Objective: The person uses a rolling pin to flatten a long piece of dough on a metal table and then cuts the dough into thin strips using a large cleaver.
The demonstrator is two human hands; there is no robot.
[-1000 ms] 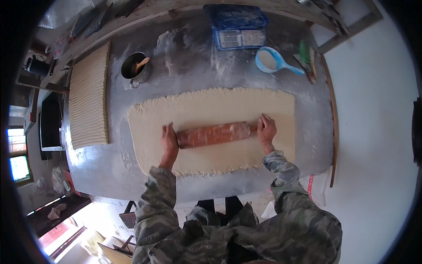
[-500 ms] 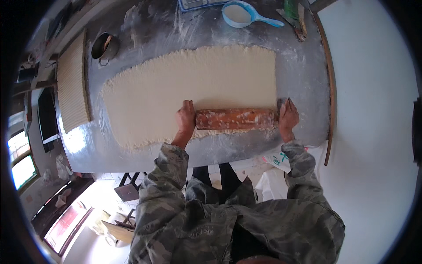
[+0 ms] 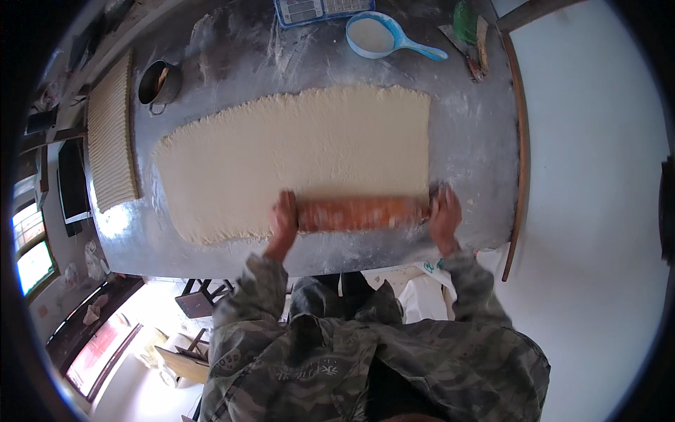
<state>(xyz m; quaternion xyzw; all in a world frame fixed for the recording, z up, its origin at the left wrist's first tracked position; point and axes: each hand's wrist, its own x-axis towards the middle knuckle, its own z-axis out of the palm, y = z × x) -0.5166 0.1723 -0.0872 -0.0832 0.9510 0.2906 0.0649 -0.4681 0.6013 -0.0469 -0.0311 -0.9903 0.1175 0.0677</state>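
Drawn from mid-sheet within a second to the near edge, left hand (image 3: pixel 284 219) and right hand (image 3: pixel 445 218) clamp a rolling pin (image 3: pixel 362 214) lying crosswise between them, neither closer — dough sheet (image 3: pixel 281 155) spreading beyond and leftward. Each grip mostly hides a pin end; the wood blurs; across the desk (image 3: pixel 478 162), a blue scale (image 3: pixel 325 10) is cut off.

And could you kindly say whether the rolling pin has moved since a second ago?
Yes, the rolling pin has moved rightward and closer to the near edge of the table.
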